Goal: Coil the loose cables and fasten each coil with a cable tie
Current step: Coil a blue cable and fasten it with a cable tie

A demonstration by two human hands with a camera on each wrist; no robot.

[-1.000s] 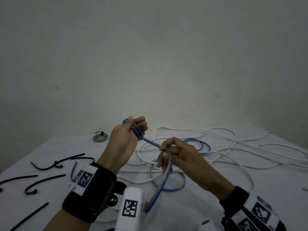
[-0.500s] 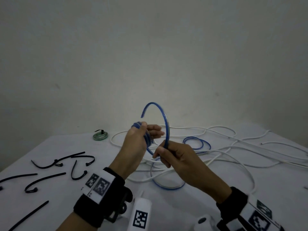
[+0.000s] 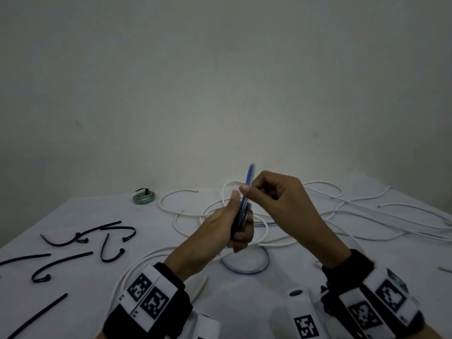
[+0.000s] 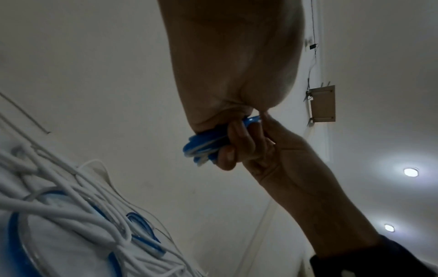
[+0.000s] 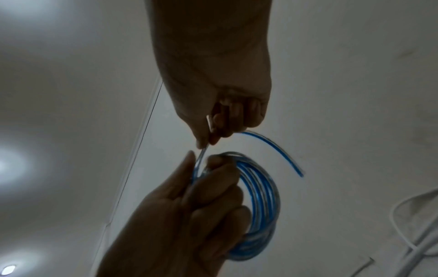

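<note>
Gripping blue coil — left hand; right hand pinching free end.

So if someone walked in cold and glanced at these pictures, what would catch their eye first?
Probably the blue cable coil, gripped in the left hand at the centre above the table, while the right hand pinches its loose end. Behind them sprawls a tangle of white cables; black cable ties lie scattered to the left.
</note>
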